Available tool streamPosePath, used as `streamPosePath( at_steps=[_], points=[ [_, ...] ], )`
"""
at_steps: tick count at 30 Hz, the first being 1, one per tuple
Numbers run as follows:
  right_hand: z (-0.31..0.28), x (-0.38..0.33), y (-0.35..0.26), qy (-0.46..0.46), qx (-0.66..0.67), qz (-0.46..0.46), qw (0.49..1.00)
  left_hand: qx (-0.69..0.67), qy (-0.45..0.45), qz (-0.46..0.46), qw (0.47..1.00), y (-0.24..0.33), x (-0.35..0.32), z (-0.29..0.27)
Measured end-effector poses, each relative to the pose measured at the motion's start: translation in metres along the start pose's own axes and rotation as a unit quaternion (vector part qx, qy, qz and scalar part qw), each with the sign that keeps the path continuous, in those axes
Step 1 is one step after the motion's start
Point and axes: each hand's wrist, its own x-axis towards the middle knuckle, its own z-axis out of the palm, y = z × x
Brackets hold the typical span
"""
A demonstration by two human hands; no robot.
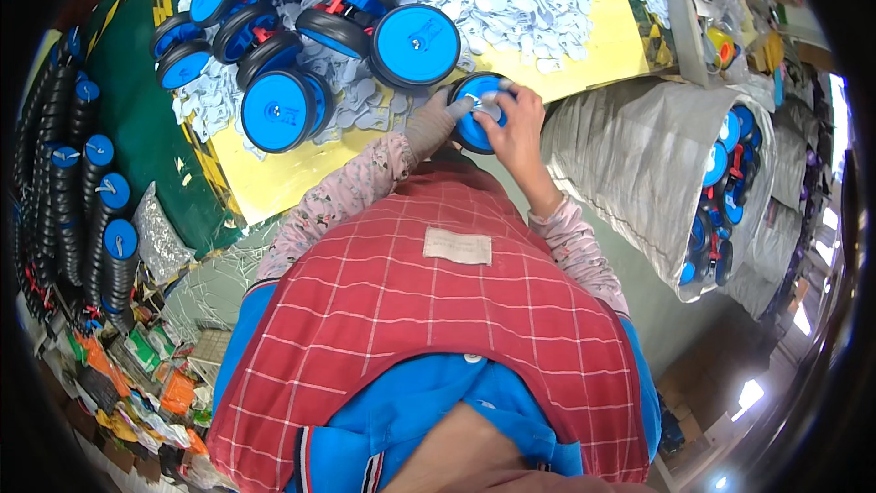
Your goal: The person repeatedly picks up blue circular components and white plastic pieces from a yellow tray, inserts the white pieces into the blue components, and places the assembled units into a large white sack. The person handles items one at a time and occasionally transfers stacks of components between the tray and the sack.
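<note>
Okay, blue-and-black wheel (471, 133) just past 12 o'clock, at the near edge of the yellow board (254, 187). Left hand (429, 126) grasping its 9 o'clock side, thumb over the face. Right hand (520, 132) at its 3 o'clock side, fingers bent around a small pale piece (491, 109) on the face; can't tell if it's pinched or just pressed, blurry there. Wheel pairs (276, 111) piled at 10 to 11 o'clock, on loose pale tags (525, 14) that spread round to 1. White sack (607, 132) at 2 o'clock, more wheels inside. Stacked wheels (66, 210) at 9. Red checked apron (438, 310) at 6.
</note>
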Motion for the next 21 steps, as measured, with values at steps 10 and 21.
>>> streamPosePath(
  at_steps=[10,21],
  points=[
    [0.009,0.038,0.052,-0.232,0.215,0.202,0.927,0.074,0.015,0.067,0.995,-0.025,0.027,-0.006],
    [0.05,0.018,0.201,-0.029,0.032,0.193,0.98,0.625,0.078,0.44,0.64,-0.057,0.049,0.026]
  ],
)
